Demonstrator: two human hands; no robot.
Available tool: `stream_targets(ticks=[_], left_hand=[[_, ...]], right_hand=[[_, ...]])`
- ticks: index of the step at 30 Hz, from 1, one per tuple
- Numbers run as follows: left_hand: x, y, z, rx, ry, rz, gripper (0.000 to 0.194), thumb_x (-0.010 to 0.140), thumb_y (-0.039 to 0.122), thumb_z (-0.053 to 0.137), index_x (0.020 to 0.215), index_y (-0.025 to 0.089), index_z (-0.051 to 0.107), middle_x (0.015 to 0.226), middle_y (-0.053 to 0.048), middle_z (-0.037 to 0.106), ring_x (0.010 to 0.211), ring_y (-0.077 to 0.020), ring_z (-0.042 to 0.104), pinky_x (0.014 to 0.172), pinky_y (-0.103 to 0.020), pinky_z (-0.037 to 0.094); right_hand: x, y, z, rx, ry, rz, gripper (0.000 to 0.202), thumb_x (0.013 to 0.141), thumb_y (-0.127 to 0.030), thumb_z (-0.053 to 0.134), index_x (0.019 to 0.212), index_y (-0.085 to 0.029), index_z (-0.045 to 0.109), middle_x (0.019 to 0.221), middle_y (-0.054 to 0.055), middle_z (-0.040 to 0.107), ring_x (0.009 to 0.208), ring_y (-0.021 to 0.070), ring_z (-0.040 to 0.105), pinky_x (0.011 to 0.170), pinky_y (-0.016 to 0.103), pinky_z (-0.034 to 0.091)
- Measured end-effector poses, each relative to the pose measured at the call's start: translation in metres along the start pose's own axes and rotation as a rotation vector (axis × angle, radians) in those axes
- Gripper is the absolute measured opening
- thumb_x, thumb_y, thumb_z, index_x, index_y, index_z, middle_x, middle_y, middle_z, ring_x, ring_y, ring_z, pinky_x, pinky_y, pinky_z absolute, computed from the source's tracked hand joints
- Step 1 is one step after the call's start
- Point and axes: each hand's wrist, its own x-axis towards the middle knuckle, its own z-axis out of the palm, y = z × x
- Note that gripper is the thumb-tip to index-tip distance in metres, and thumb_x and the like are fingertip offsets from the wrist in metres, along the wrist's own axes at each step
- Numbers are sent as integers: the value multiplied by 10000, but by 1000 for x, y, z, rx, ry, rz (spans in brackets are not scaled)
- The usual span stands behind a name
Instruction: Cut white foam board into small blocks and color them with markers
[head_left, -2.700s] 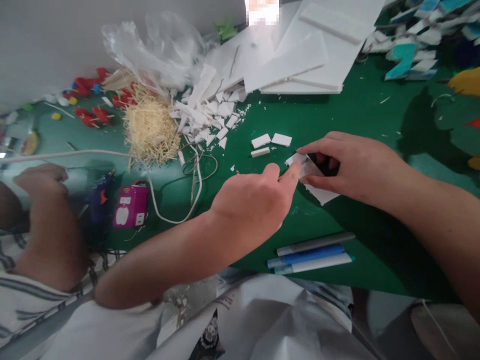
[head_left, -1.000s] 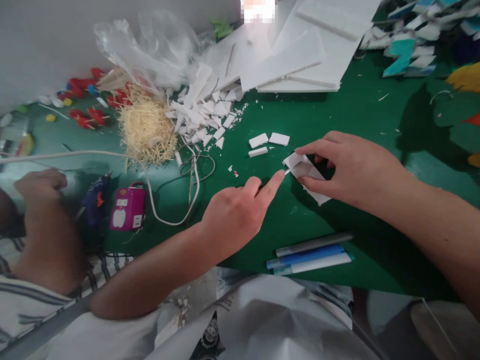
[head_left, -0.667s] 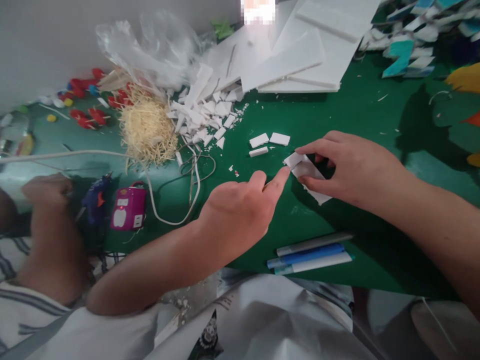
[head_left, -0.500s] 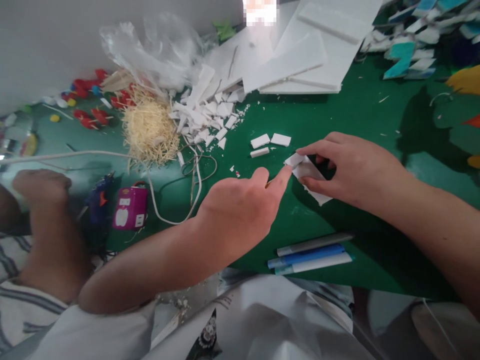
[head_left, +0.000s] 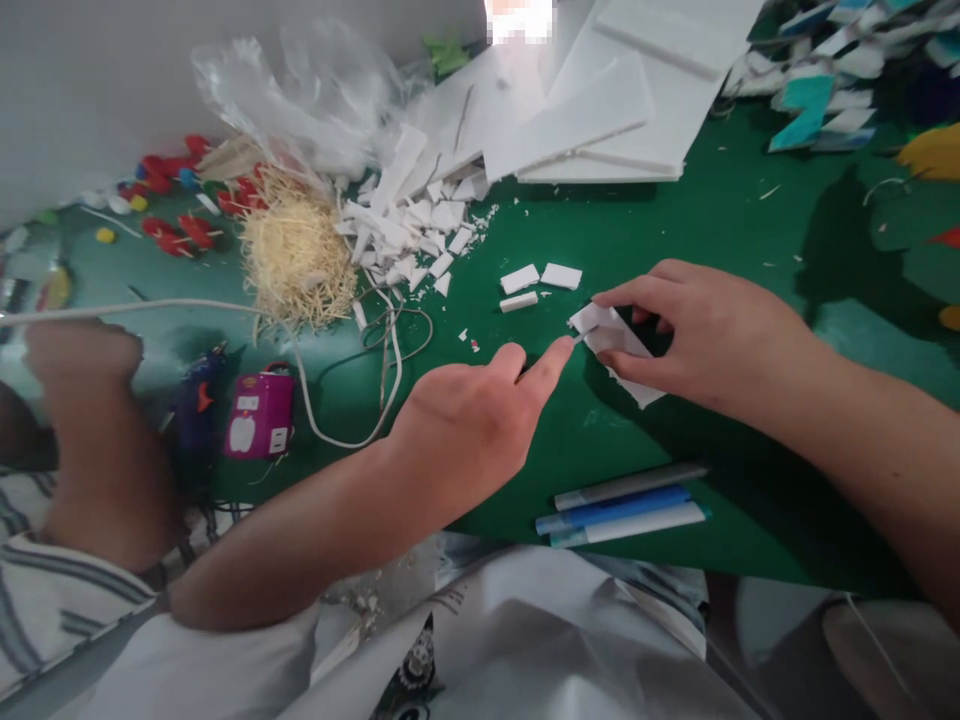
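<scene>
My left hand (head_left: 484, 405) is closed around a craft knife (head_left: 587, 332), mostly hidden in the fist. The thin blade shows beyond the extended index finger and meets the upper left end of a white foam board piece (head_left: 622, 340). My right hand (head_left: 686, 320) pins that piece against the green table, its index finger on the top edge and its thumb on the lower side. Left of it lie small cut foam pieces: one flat block (head_left: 520, 279), another block (head_left: 562, 276) and a narrow strip (head_left: 518, 301).
Foam scraps (head_left: 427, 230) pile up beside pale straw (head_left: 300, 250). White foam sheets (head_left: 570, 120) lie at the back. Several pens (head_left: 622, 512) are near the front edge. A white cable (head_left: 315, 425) loops by a purple box (head_left: 260, 412). Another person's arm (head_left: 97, 440) rests at left.
My left hand has drawn back slightly down and left, and the knife blade now shows on the foam piece. My right hand has stayed nearly still.
</scene>
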Motion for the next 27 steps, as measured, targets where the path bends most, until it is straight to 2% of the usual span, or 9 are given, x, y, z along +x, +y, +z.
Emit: stream_targets(ticks=[7, 12, 16, 21, 24, 27], left_hand=[[-4, 2, 19, -1, 109, 15, 634, 1045, 128, 495, 1659, 281, 502, 843, -14, 665, 537, -98, 559, 489, -256, 326], [-2, 3, 35, -60, 88, -39, 656, 1059, 163, 529, 1682, 351, 451, 998, -25, 710, 607, -99, 634, 517, -227, 404], [0, 2, 39, -93, 73, -62, 622, 1099, 252, 508, 1696, 396, 407, 1129, -48, 707, 610, -97, 636, 531, -220, 444], [-1, 2, 40, -94, 95, -37, 673, 1049, 171, 543, 1685, 370, 440, 1058, -42, 681, 626, -93, 637, 535, -195, 445], [-2, 2, 47, -97, 168, -13, 641, 1045, 163, 519, 1661, 337, 490, 996, -37, 673, 617, -96, 628, 530, -195, 441], [-2, 0, 59, -166, 293, 8, 558, 1084, 223, 452, 1629, 308, 538, 983, -34, 684, 630, -101, 633, 547, -202, 467]], right_hand=[[-2, 1, -1, -11, 20, -30, 445, 856, -507, 665, 1207, -280, 820, 932, 84, 721, 745, 226, 625, 581, 329, 406], [-4, 2, 1, -29, 36, -46, 450, 853, -496, 668, 1220, -281, 816, 920, 81, 716, 733, 223, 623, 575, 327, 400], [-3, 2, -1, -31, 25, -46, 480, 852, -507, 657, 1233, -262, 818, 925, 89, 710, 761, 238, 636, 598, 341, 412], [-4, 4, -1, -49, 21, -87, 519, 846, -568, 676, 1245, -262, 806, 946, 88, 719, 781, 243, 641, 615, 343, 423], [-7, 4, 2, -95, 34, -113, 554, 826, -597, 698, 1250, -256, 800, 980, 96, 732, 835, 266, 660, 640, 354, 442], [-10, 1, 5, -139, 66, -129, 486, 864, -495, 648, 1257, -249, 795, 1007, 108, 742, 916, 292, 685, 717, 381, 487]])
